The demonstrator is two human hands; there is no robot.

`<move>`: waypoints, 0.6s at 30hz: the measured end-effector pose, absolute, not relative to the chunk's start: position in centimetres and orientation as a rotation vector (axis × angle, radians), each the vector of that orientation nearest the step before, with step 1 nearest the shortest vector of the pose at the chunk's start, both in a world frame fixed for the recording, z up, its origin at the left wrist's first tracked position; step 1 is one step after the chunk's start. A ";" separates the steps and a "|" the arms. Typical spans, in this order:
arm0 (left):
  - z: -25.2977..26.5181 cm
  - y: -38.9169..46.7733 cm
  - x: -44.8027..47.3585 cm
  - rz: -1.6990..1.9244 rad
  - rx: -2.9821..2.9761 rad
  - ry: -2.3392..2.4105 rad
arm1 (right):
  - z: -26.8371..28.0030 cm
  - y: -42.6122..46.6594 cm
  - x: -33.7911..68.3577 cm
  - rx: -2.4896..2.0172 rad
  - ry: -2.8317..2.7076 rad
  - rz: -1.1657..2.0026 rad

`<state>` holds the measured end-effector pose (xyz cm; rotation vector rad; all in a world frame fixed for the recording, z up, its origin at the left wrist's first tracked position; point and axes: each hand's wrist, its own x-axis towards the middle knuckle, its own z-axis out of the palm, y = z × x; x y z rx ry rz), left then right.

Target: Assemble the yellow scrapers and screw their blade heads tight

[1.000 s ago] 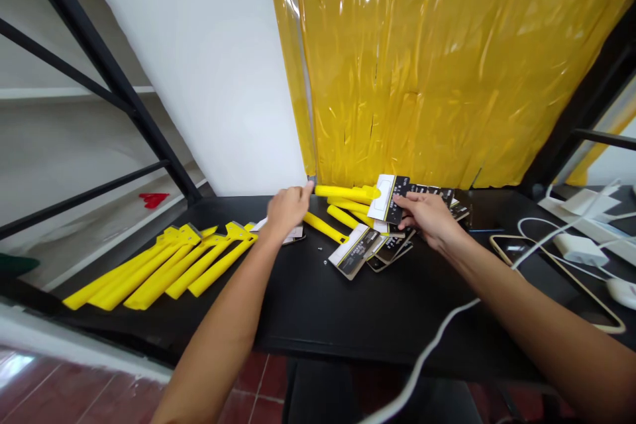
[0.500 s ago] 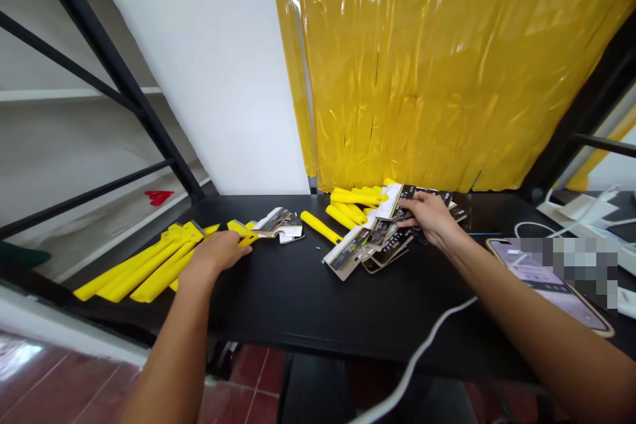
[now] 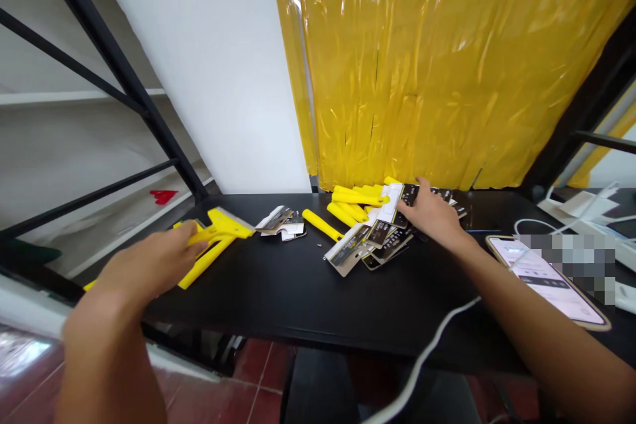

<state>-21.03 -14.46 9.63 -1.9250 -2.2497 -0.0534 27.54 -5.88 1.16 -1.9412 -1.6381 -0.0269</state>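
Note:
My left hand (image 3: 154, 258) is closed around the handle of a yellow scraper (image 3: 227, 224), whose wide head with a metal blade points right. Beneath it lie more yellow scrapers (image 3: 206, 265), mostly covered by the hand. Over the pile at the right, my right hand (image 3: 432, 213) has its thumb and fingers around a black-and-white packaging card (image 3: 408, 196) on a yellow-handled scraper; some fingertips are hidden. More cards (image 3: 348, 250) and yellow handles (image 3: 348, 212) lie in that pile. Between the groups rest a few loose cards (image 3: 279, 220).
A black table (image 3: 288, 291) carries everything. One small metal piece (image 3: 318, 245) lies near its middle. A phone (image 3: 551, 281) and a white cable (image 3: 437, 338) are at the right. Behind hangs a yellow plastic curtain (image 3: 422, 66); black rack bars (image 3: 119, 66) stand at the left.
My left hand has moved left and toward me, raising a scraper over the others with its head now in view. My right hand has shifted slightly on the cards.

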 end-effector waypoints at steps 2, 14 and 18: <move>11.2 -14.5 -18.2 -0.097 -1.883 -2.090 | 1.3 -6.2 27.3 -1.843 -1.661 -0.255; 7.1 -6.8 2.3 -0.528 -2.548 -0.830 | 2.9 -8.4 23.3 -0.846 -1.587 0.973; 7.8 -5.1 1.3 -0.755 -2.554 -0.809 | 2.8 -8.2 23.6 -0.852 -1.359 1.028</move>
